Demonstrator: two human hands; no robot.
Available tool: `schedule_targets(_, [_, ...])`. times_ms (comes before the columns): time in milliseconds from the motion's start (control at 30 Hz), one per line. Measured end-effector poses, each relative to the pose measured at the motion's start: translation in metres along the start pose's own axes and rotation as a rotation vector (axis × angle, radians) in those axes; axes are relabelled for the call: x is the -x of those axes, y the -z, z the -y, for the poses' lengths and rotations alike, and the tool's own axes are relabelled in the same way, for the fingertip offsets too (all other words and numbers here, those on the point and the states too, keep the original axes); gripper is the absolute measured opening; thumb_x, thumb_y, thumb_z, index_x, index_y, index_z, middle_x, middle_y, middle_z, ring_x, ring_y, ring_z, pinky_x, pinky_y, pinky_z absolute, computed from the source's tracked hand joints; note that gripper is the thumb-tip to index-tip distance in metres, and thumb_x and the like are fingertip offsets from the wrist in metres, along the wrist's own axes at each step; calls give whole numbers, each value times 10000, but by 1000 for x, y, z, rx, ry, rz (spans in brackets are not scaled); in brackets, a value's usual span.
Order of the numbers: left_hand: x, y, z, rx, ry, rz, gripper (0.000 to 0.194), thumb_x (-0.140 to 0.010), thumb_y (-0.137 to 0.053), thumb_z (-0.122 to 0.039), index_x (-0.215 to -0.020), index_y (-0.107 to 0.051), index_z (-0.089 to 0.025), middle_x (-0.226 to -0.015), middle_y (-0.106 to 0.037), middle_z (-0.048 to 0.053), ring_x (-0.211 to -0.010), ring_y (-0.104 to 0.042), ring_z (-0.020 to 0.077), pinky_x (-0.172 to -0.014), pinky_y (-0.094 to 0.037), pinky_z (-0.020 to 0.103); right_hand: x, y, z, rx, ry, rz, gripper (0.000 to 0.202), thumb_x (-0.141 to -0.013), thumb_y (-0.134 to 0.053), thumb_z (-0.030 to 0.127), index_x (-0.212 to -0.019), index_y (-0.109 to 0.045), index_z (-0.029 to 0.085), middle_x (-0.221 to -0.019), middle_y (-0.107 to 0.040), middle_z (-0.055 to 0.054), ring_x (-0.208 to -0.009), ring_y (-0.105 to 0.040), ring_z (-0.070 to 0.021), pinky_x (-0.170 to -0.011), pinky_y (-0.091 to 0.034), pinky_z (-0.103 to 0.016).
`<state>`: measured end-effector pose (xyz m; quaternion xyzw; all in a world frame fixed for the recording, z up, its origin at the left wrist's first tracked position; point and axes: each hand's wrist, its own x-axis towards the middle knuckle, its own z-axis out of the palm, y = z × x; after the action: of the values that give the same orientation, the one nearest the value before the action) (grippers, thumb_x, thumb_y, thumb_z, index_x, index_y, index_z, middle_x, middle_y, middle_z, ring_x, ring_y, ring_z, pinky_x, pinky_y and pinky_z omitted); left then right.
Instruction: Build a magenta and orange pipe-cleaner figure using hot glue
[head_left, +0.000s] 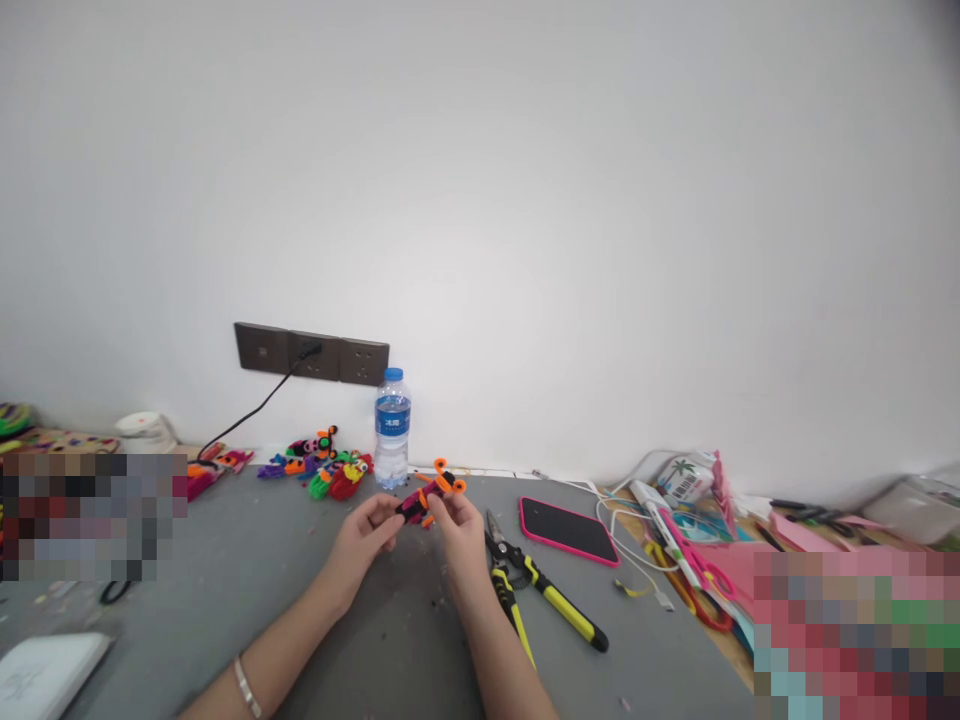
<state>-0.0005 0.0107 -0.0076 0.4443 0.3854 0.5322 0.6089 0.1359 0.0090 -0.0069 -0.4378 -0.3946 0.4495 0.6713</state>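
Observation:
Between my two hands is a small pipe-cleaner figure in black, magenta and orange, with curled orange ends sticking up at its top. My left hand pinches its dark lower end between thumb and fingers. Close to the orange end, my right hand also has its fingers closed on it. The fingers hide part of the figure. Just right of my right wrist lie yellow-and-black pliers with their handles spread. Behind my hands, several finished-looking fuzzy figures lie in a colourful pile.
A water bottle stands against the wall beneath the socket strip. A pink-edged phone and white cables lie to the right. Scissors and papers crowd the right edge. A white box sits at front left.

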Motion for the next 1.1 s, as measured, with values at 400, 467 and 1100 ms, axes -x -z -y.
schedule_targets(400, [1,0,-2,-29,-24,8,291,-635,-773,-376,-793,-642,-169,-581,-522,-56,-503,-426,81,-494,-332,198,-1,-1,0,-4,-14,9,264,-645,-754,380,-752,-693,146,-668,-661,-21,-661,-571,-168,-634,-429,-267])
schedule_targets(467, [0,0,-1,-23,-24,13,286,-640,-770,-376,-793,-644,-170,-587,-527,-54,-503,-427,80,-496,-334,198,-1,0,-1,-1,-14,4,263,-641,-754,382,-745,-689,149,-659,-654,-16,-653,-565,-166,-633,-424,-267])
schedule_targets(1100, [-1,1,2,117,46,-40,372,-584,-797,-415,-792,-604,-174,-518,-469,-86,-474,-409,76,-484,-300,200,0,0,-7,19,45,39,302,-712,-699,462,-722,-681,160,-686,-631,-15,-680,-537,-168,-641,-422,-259])
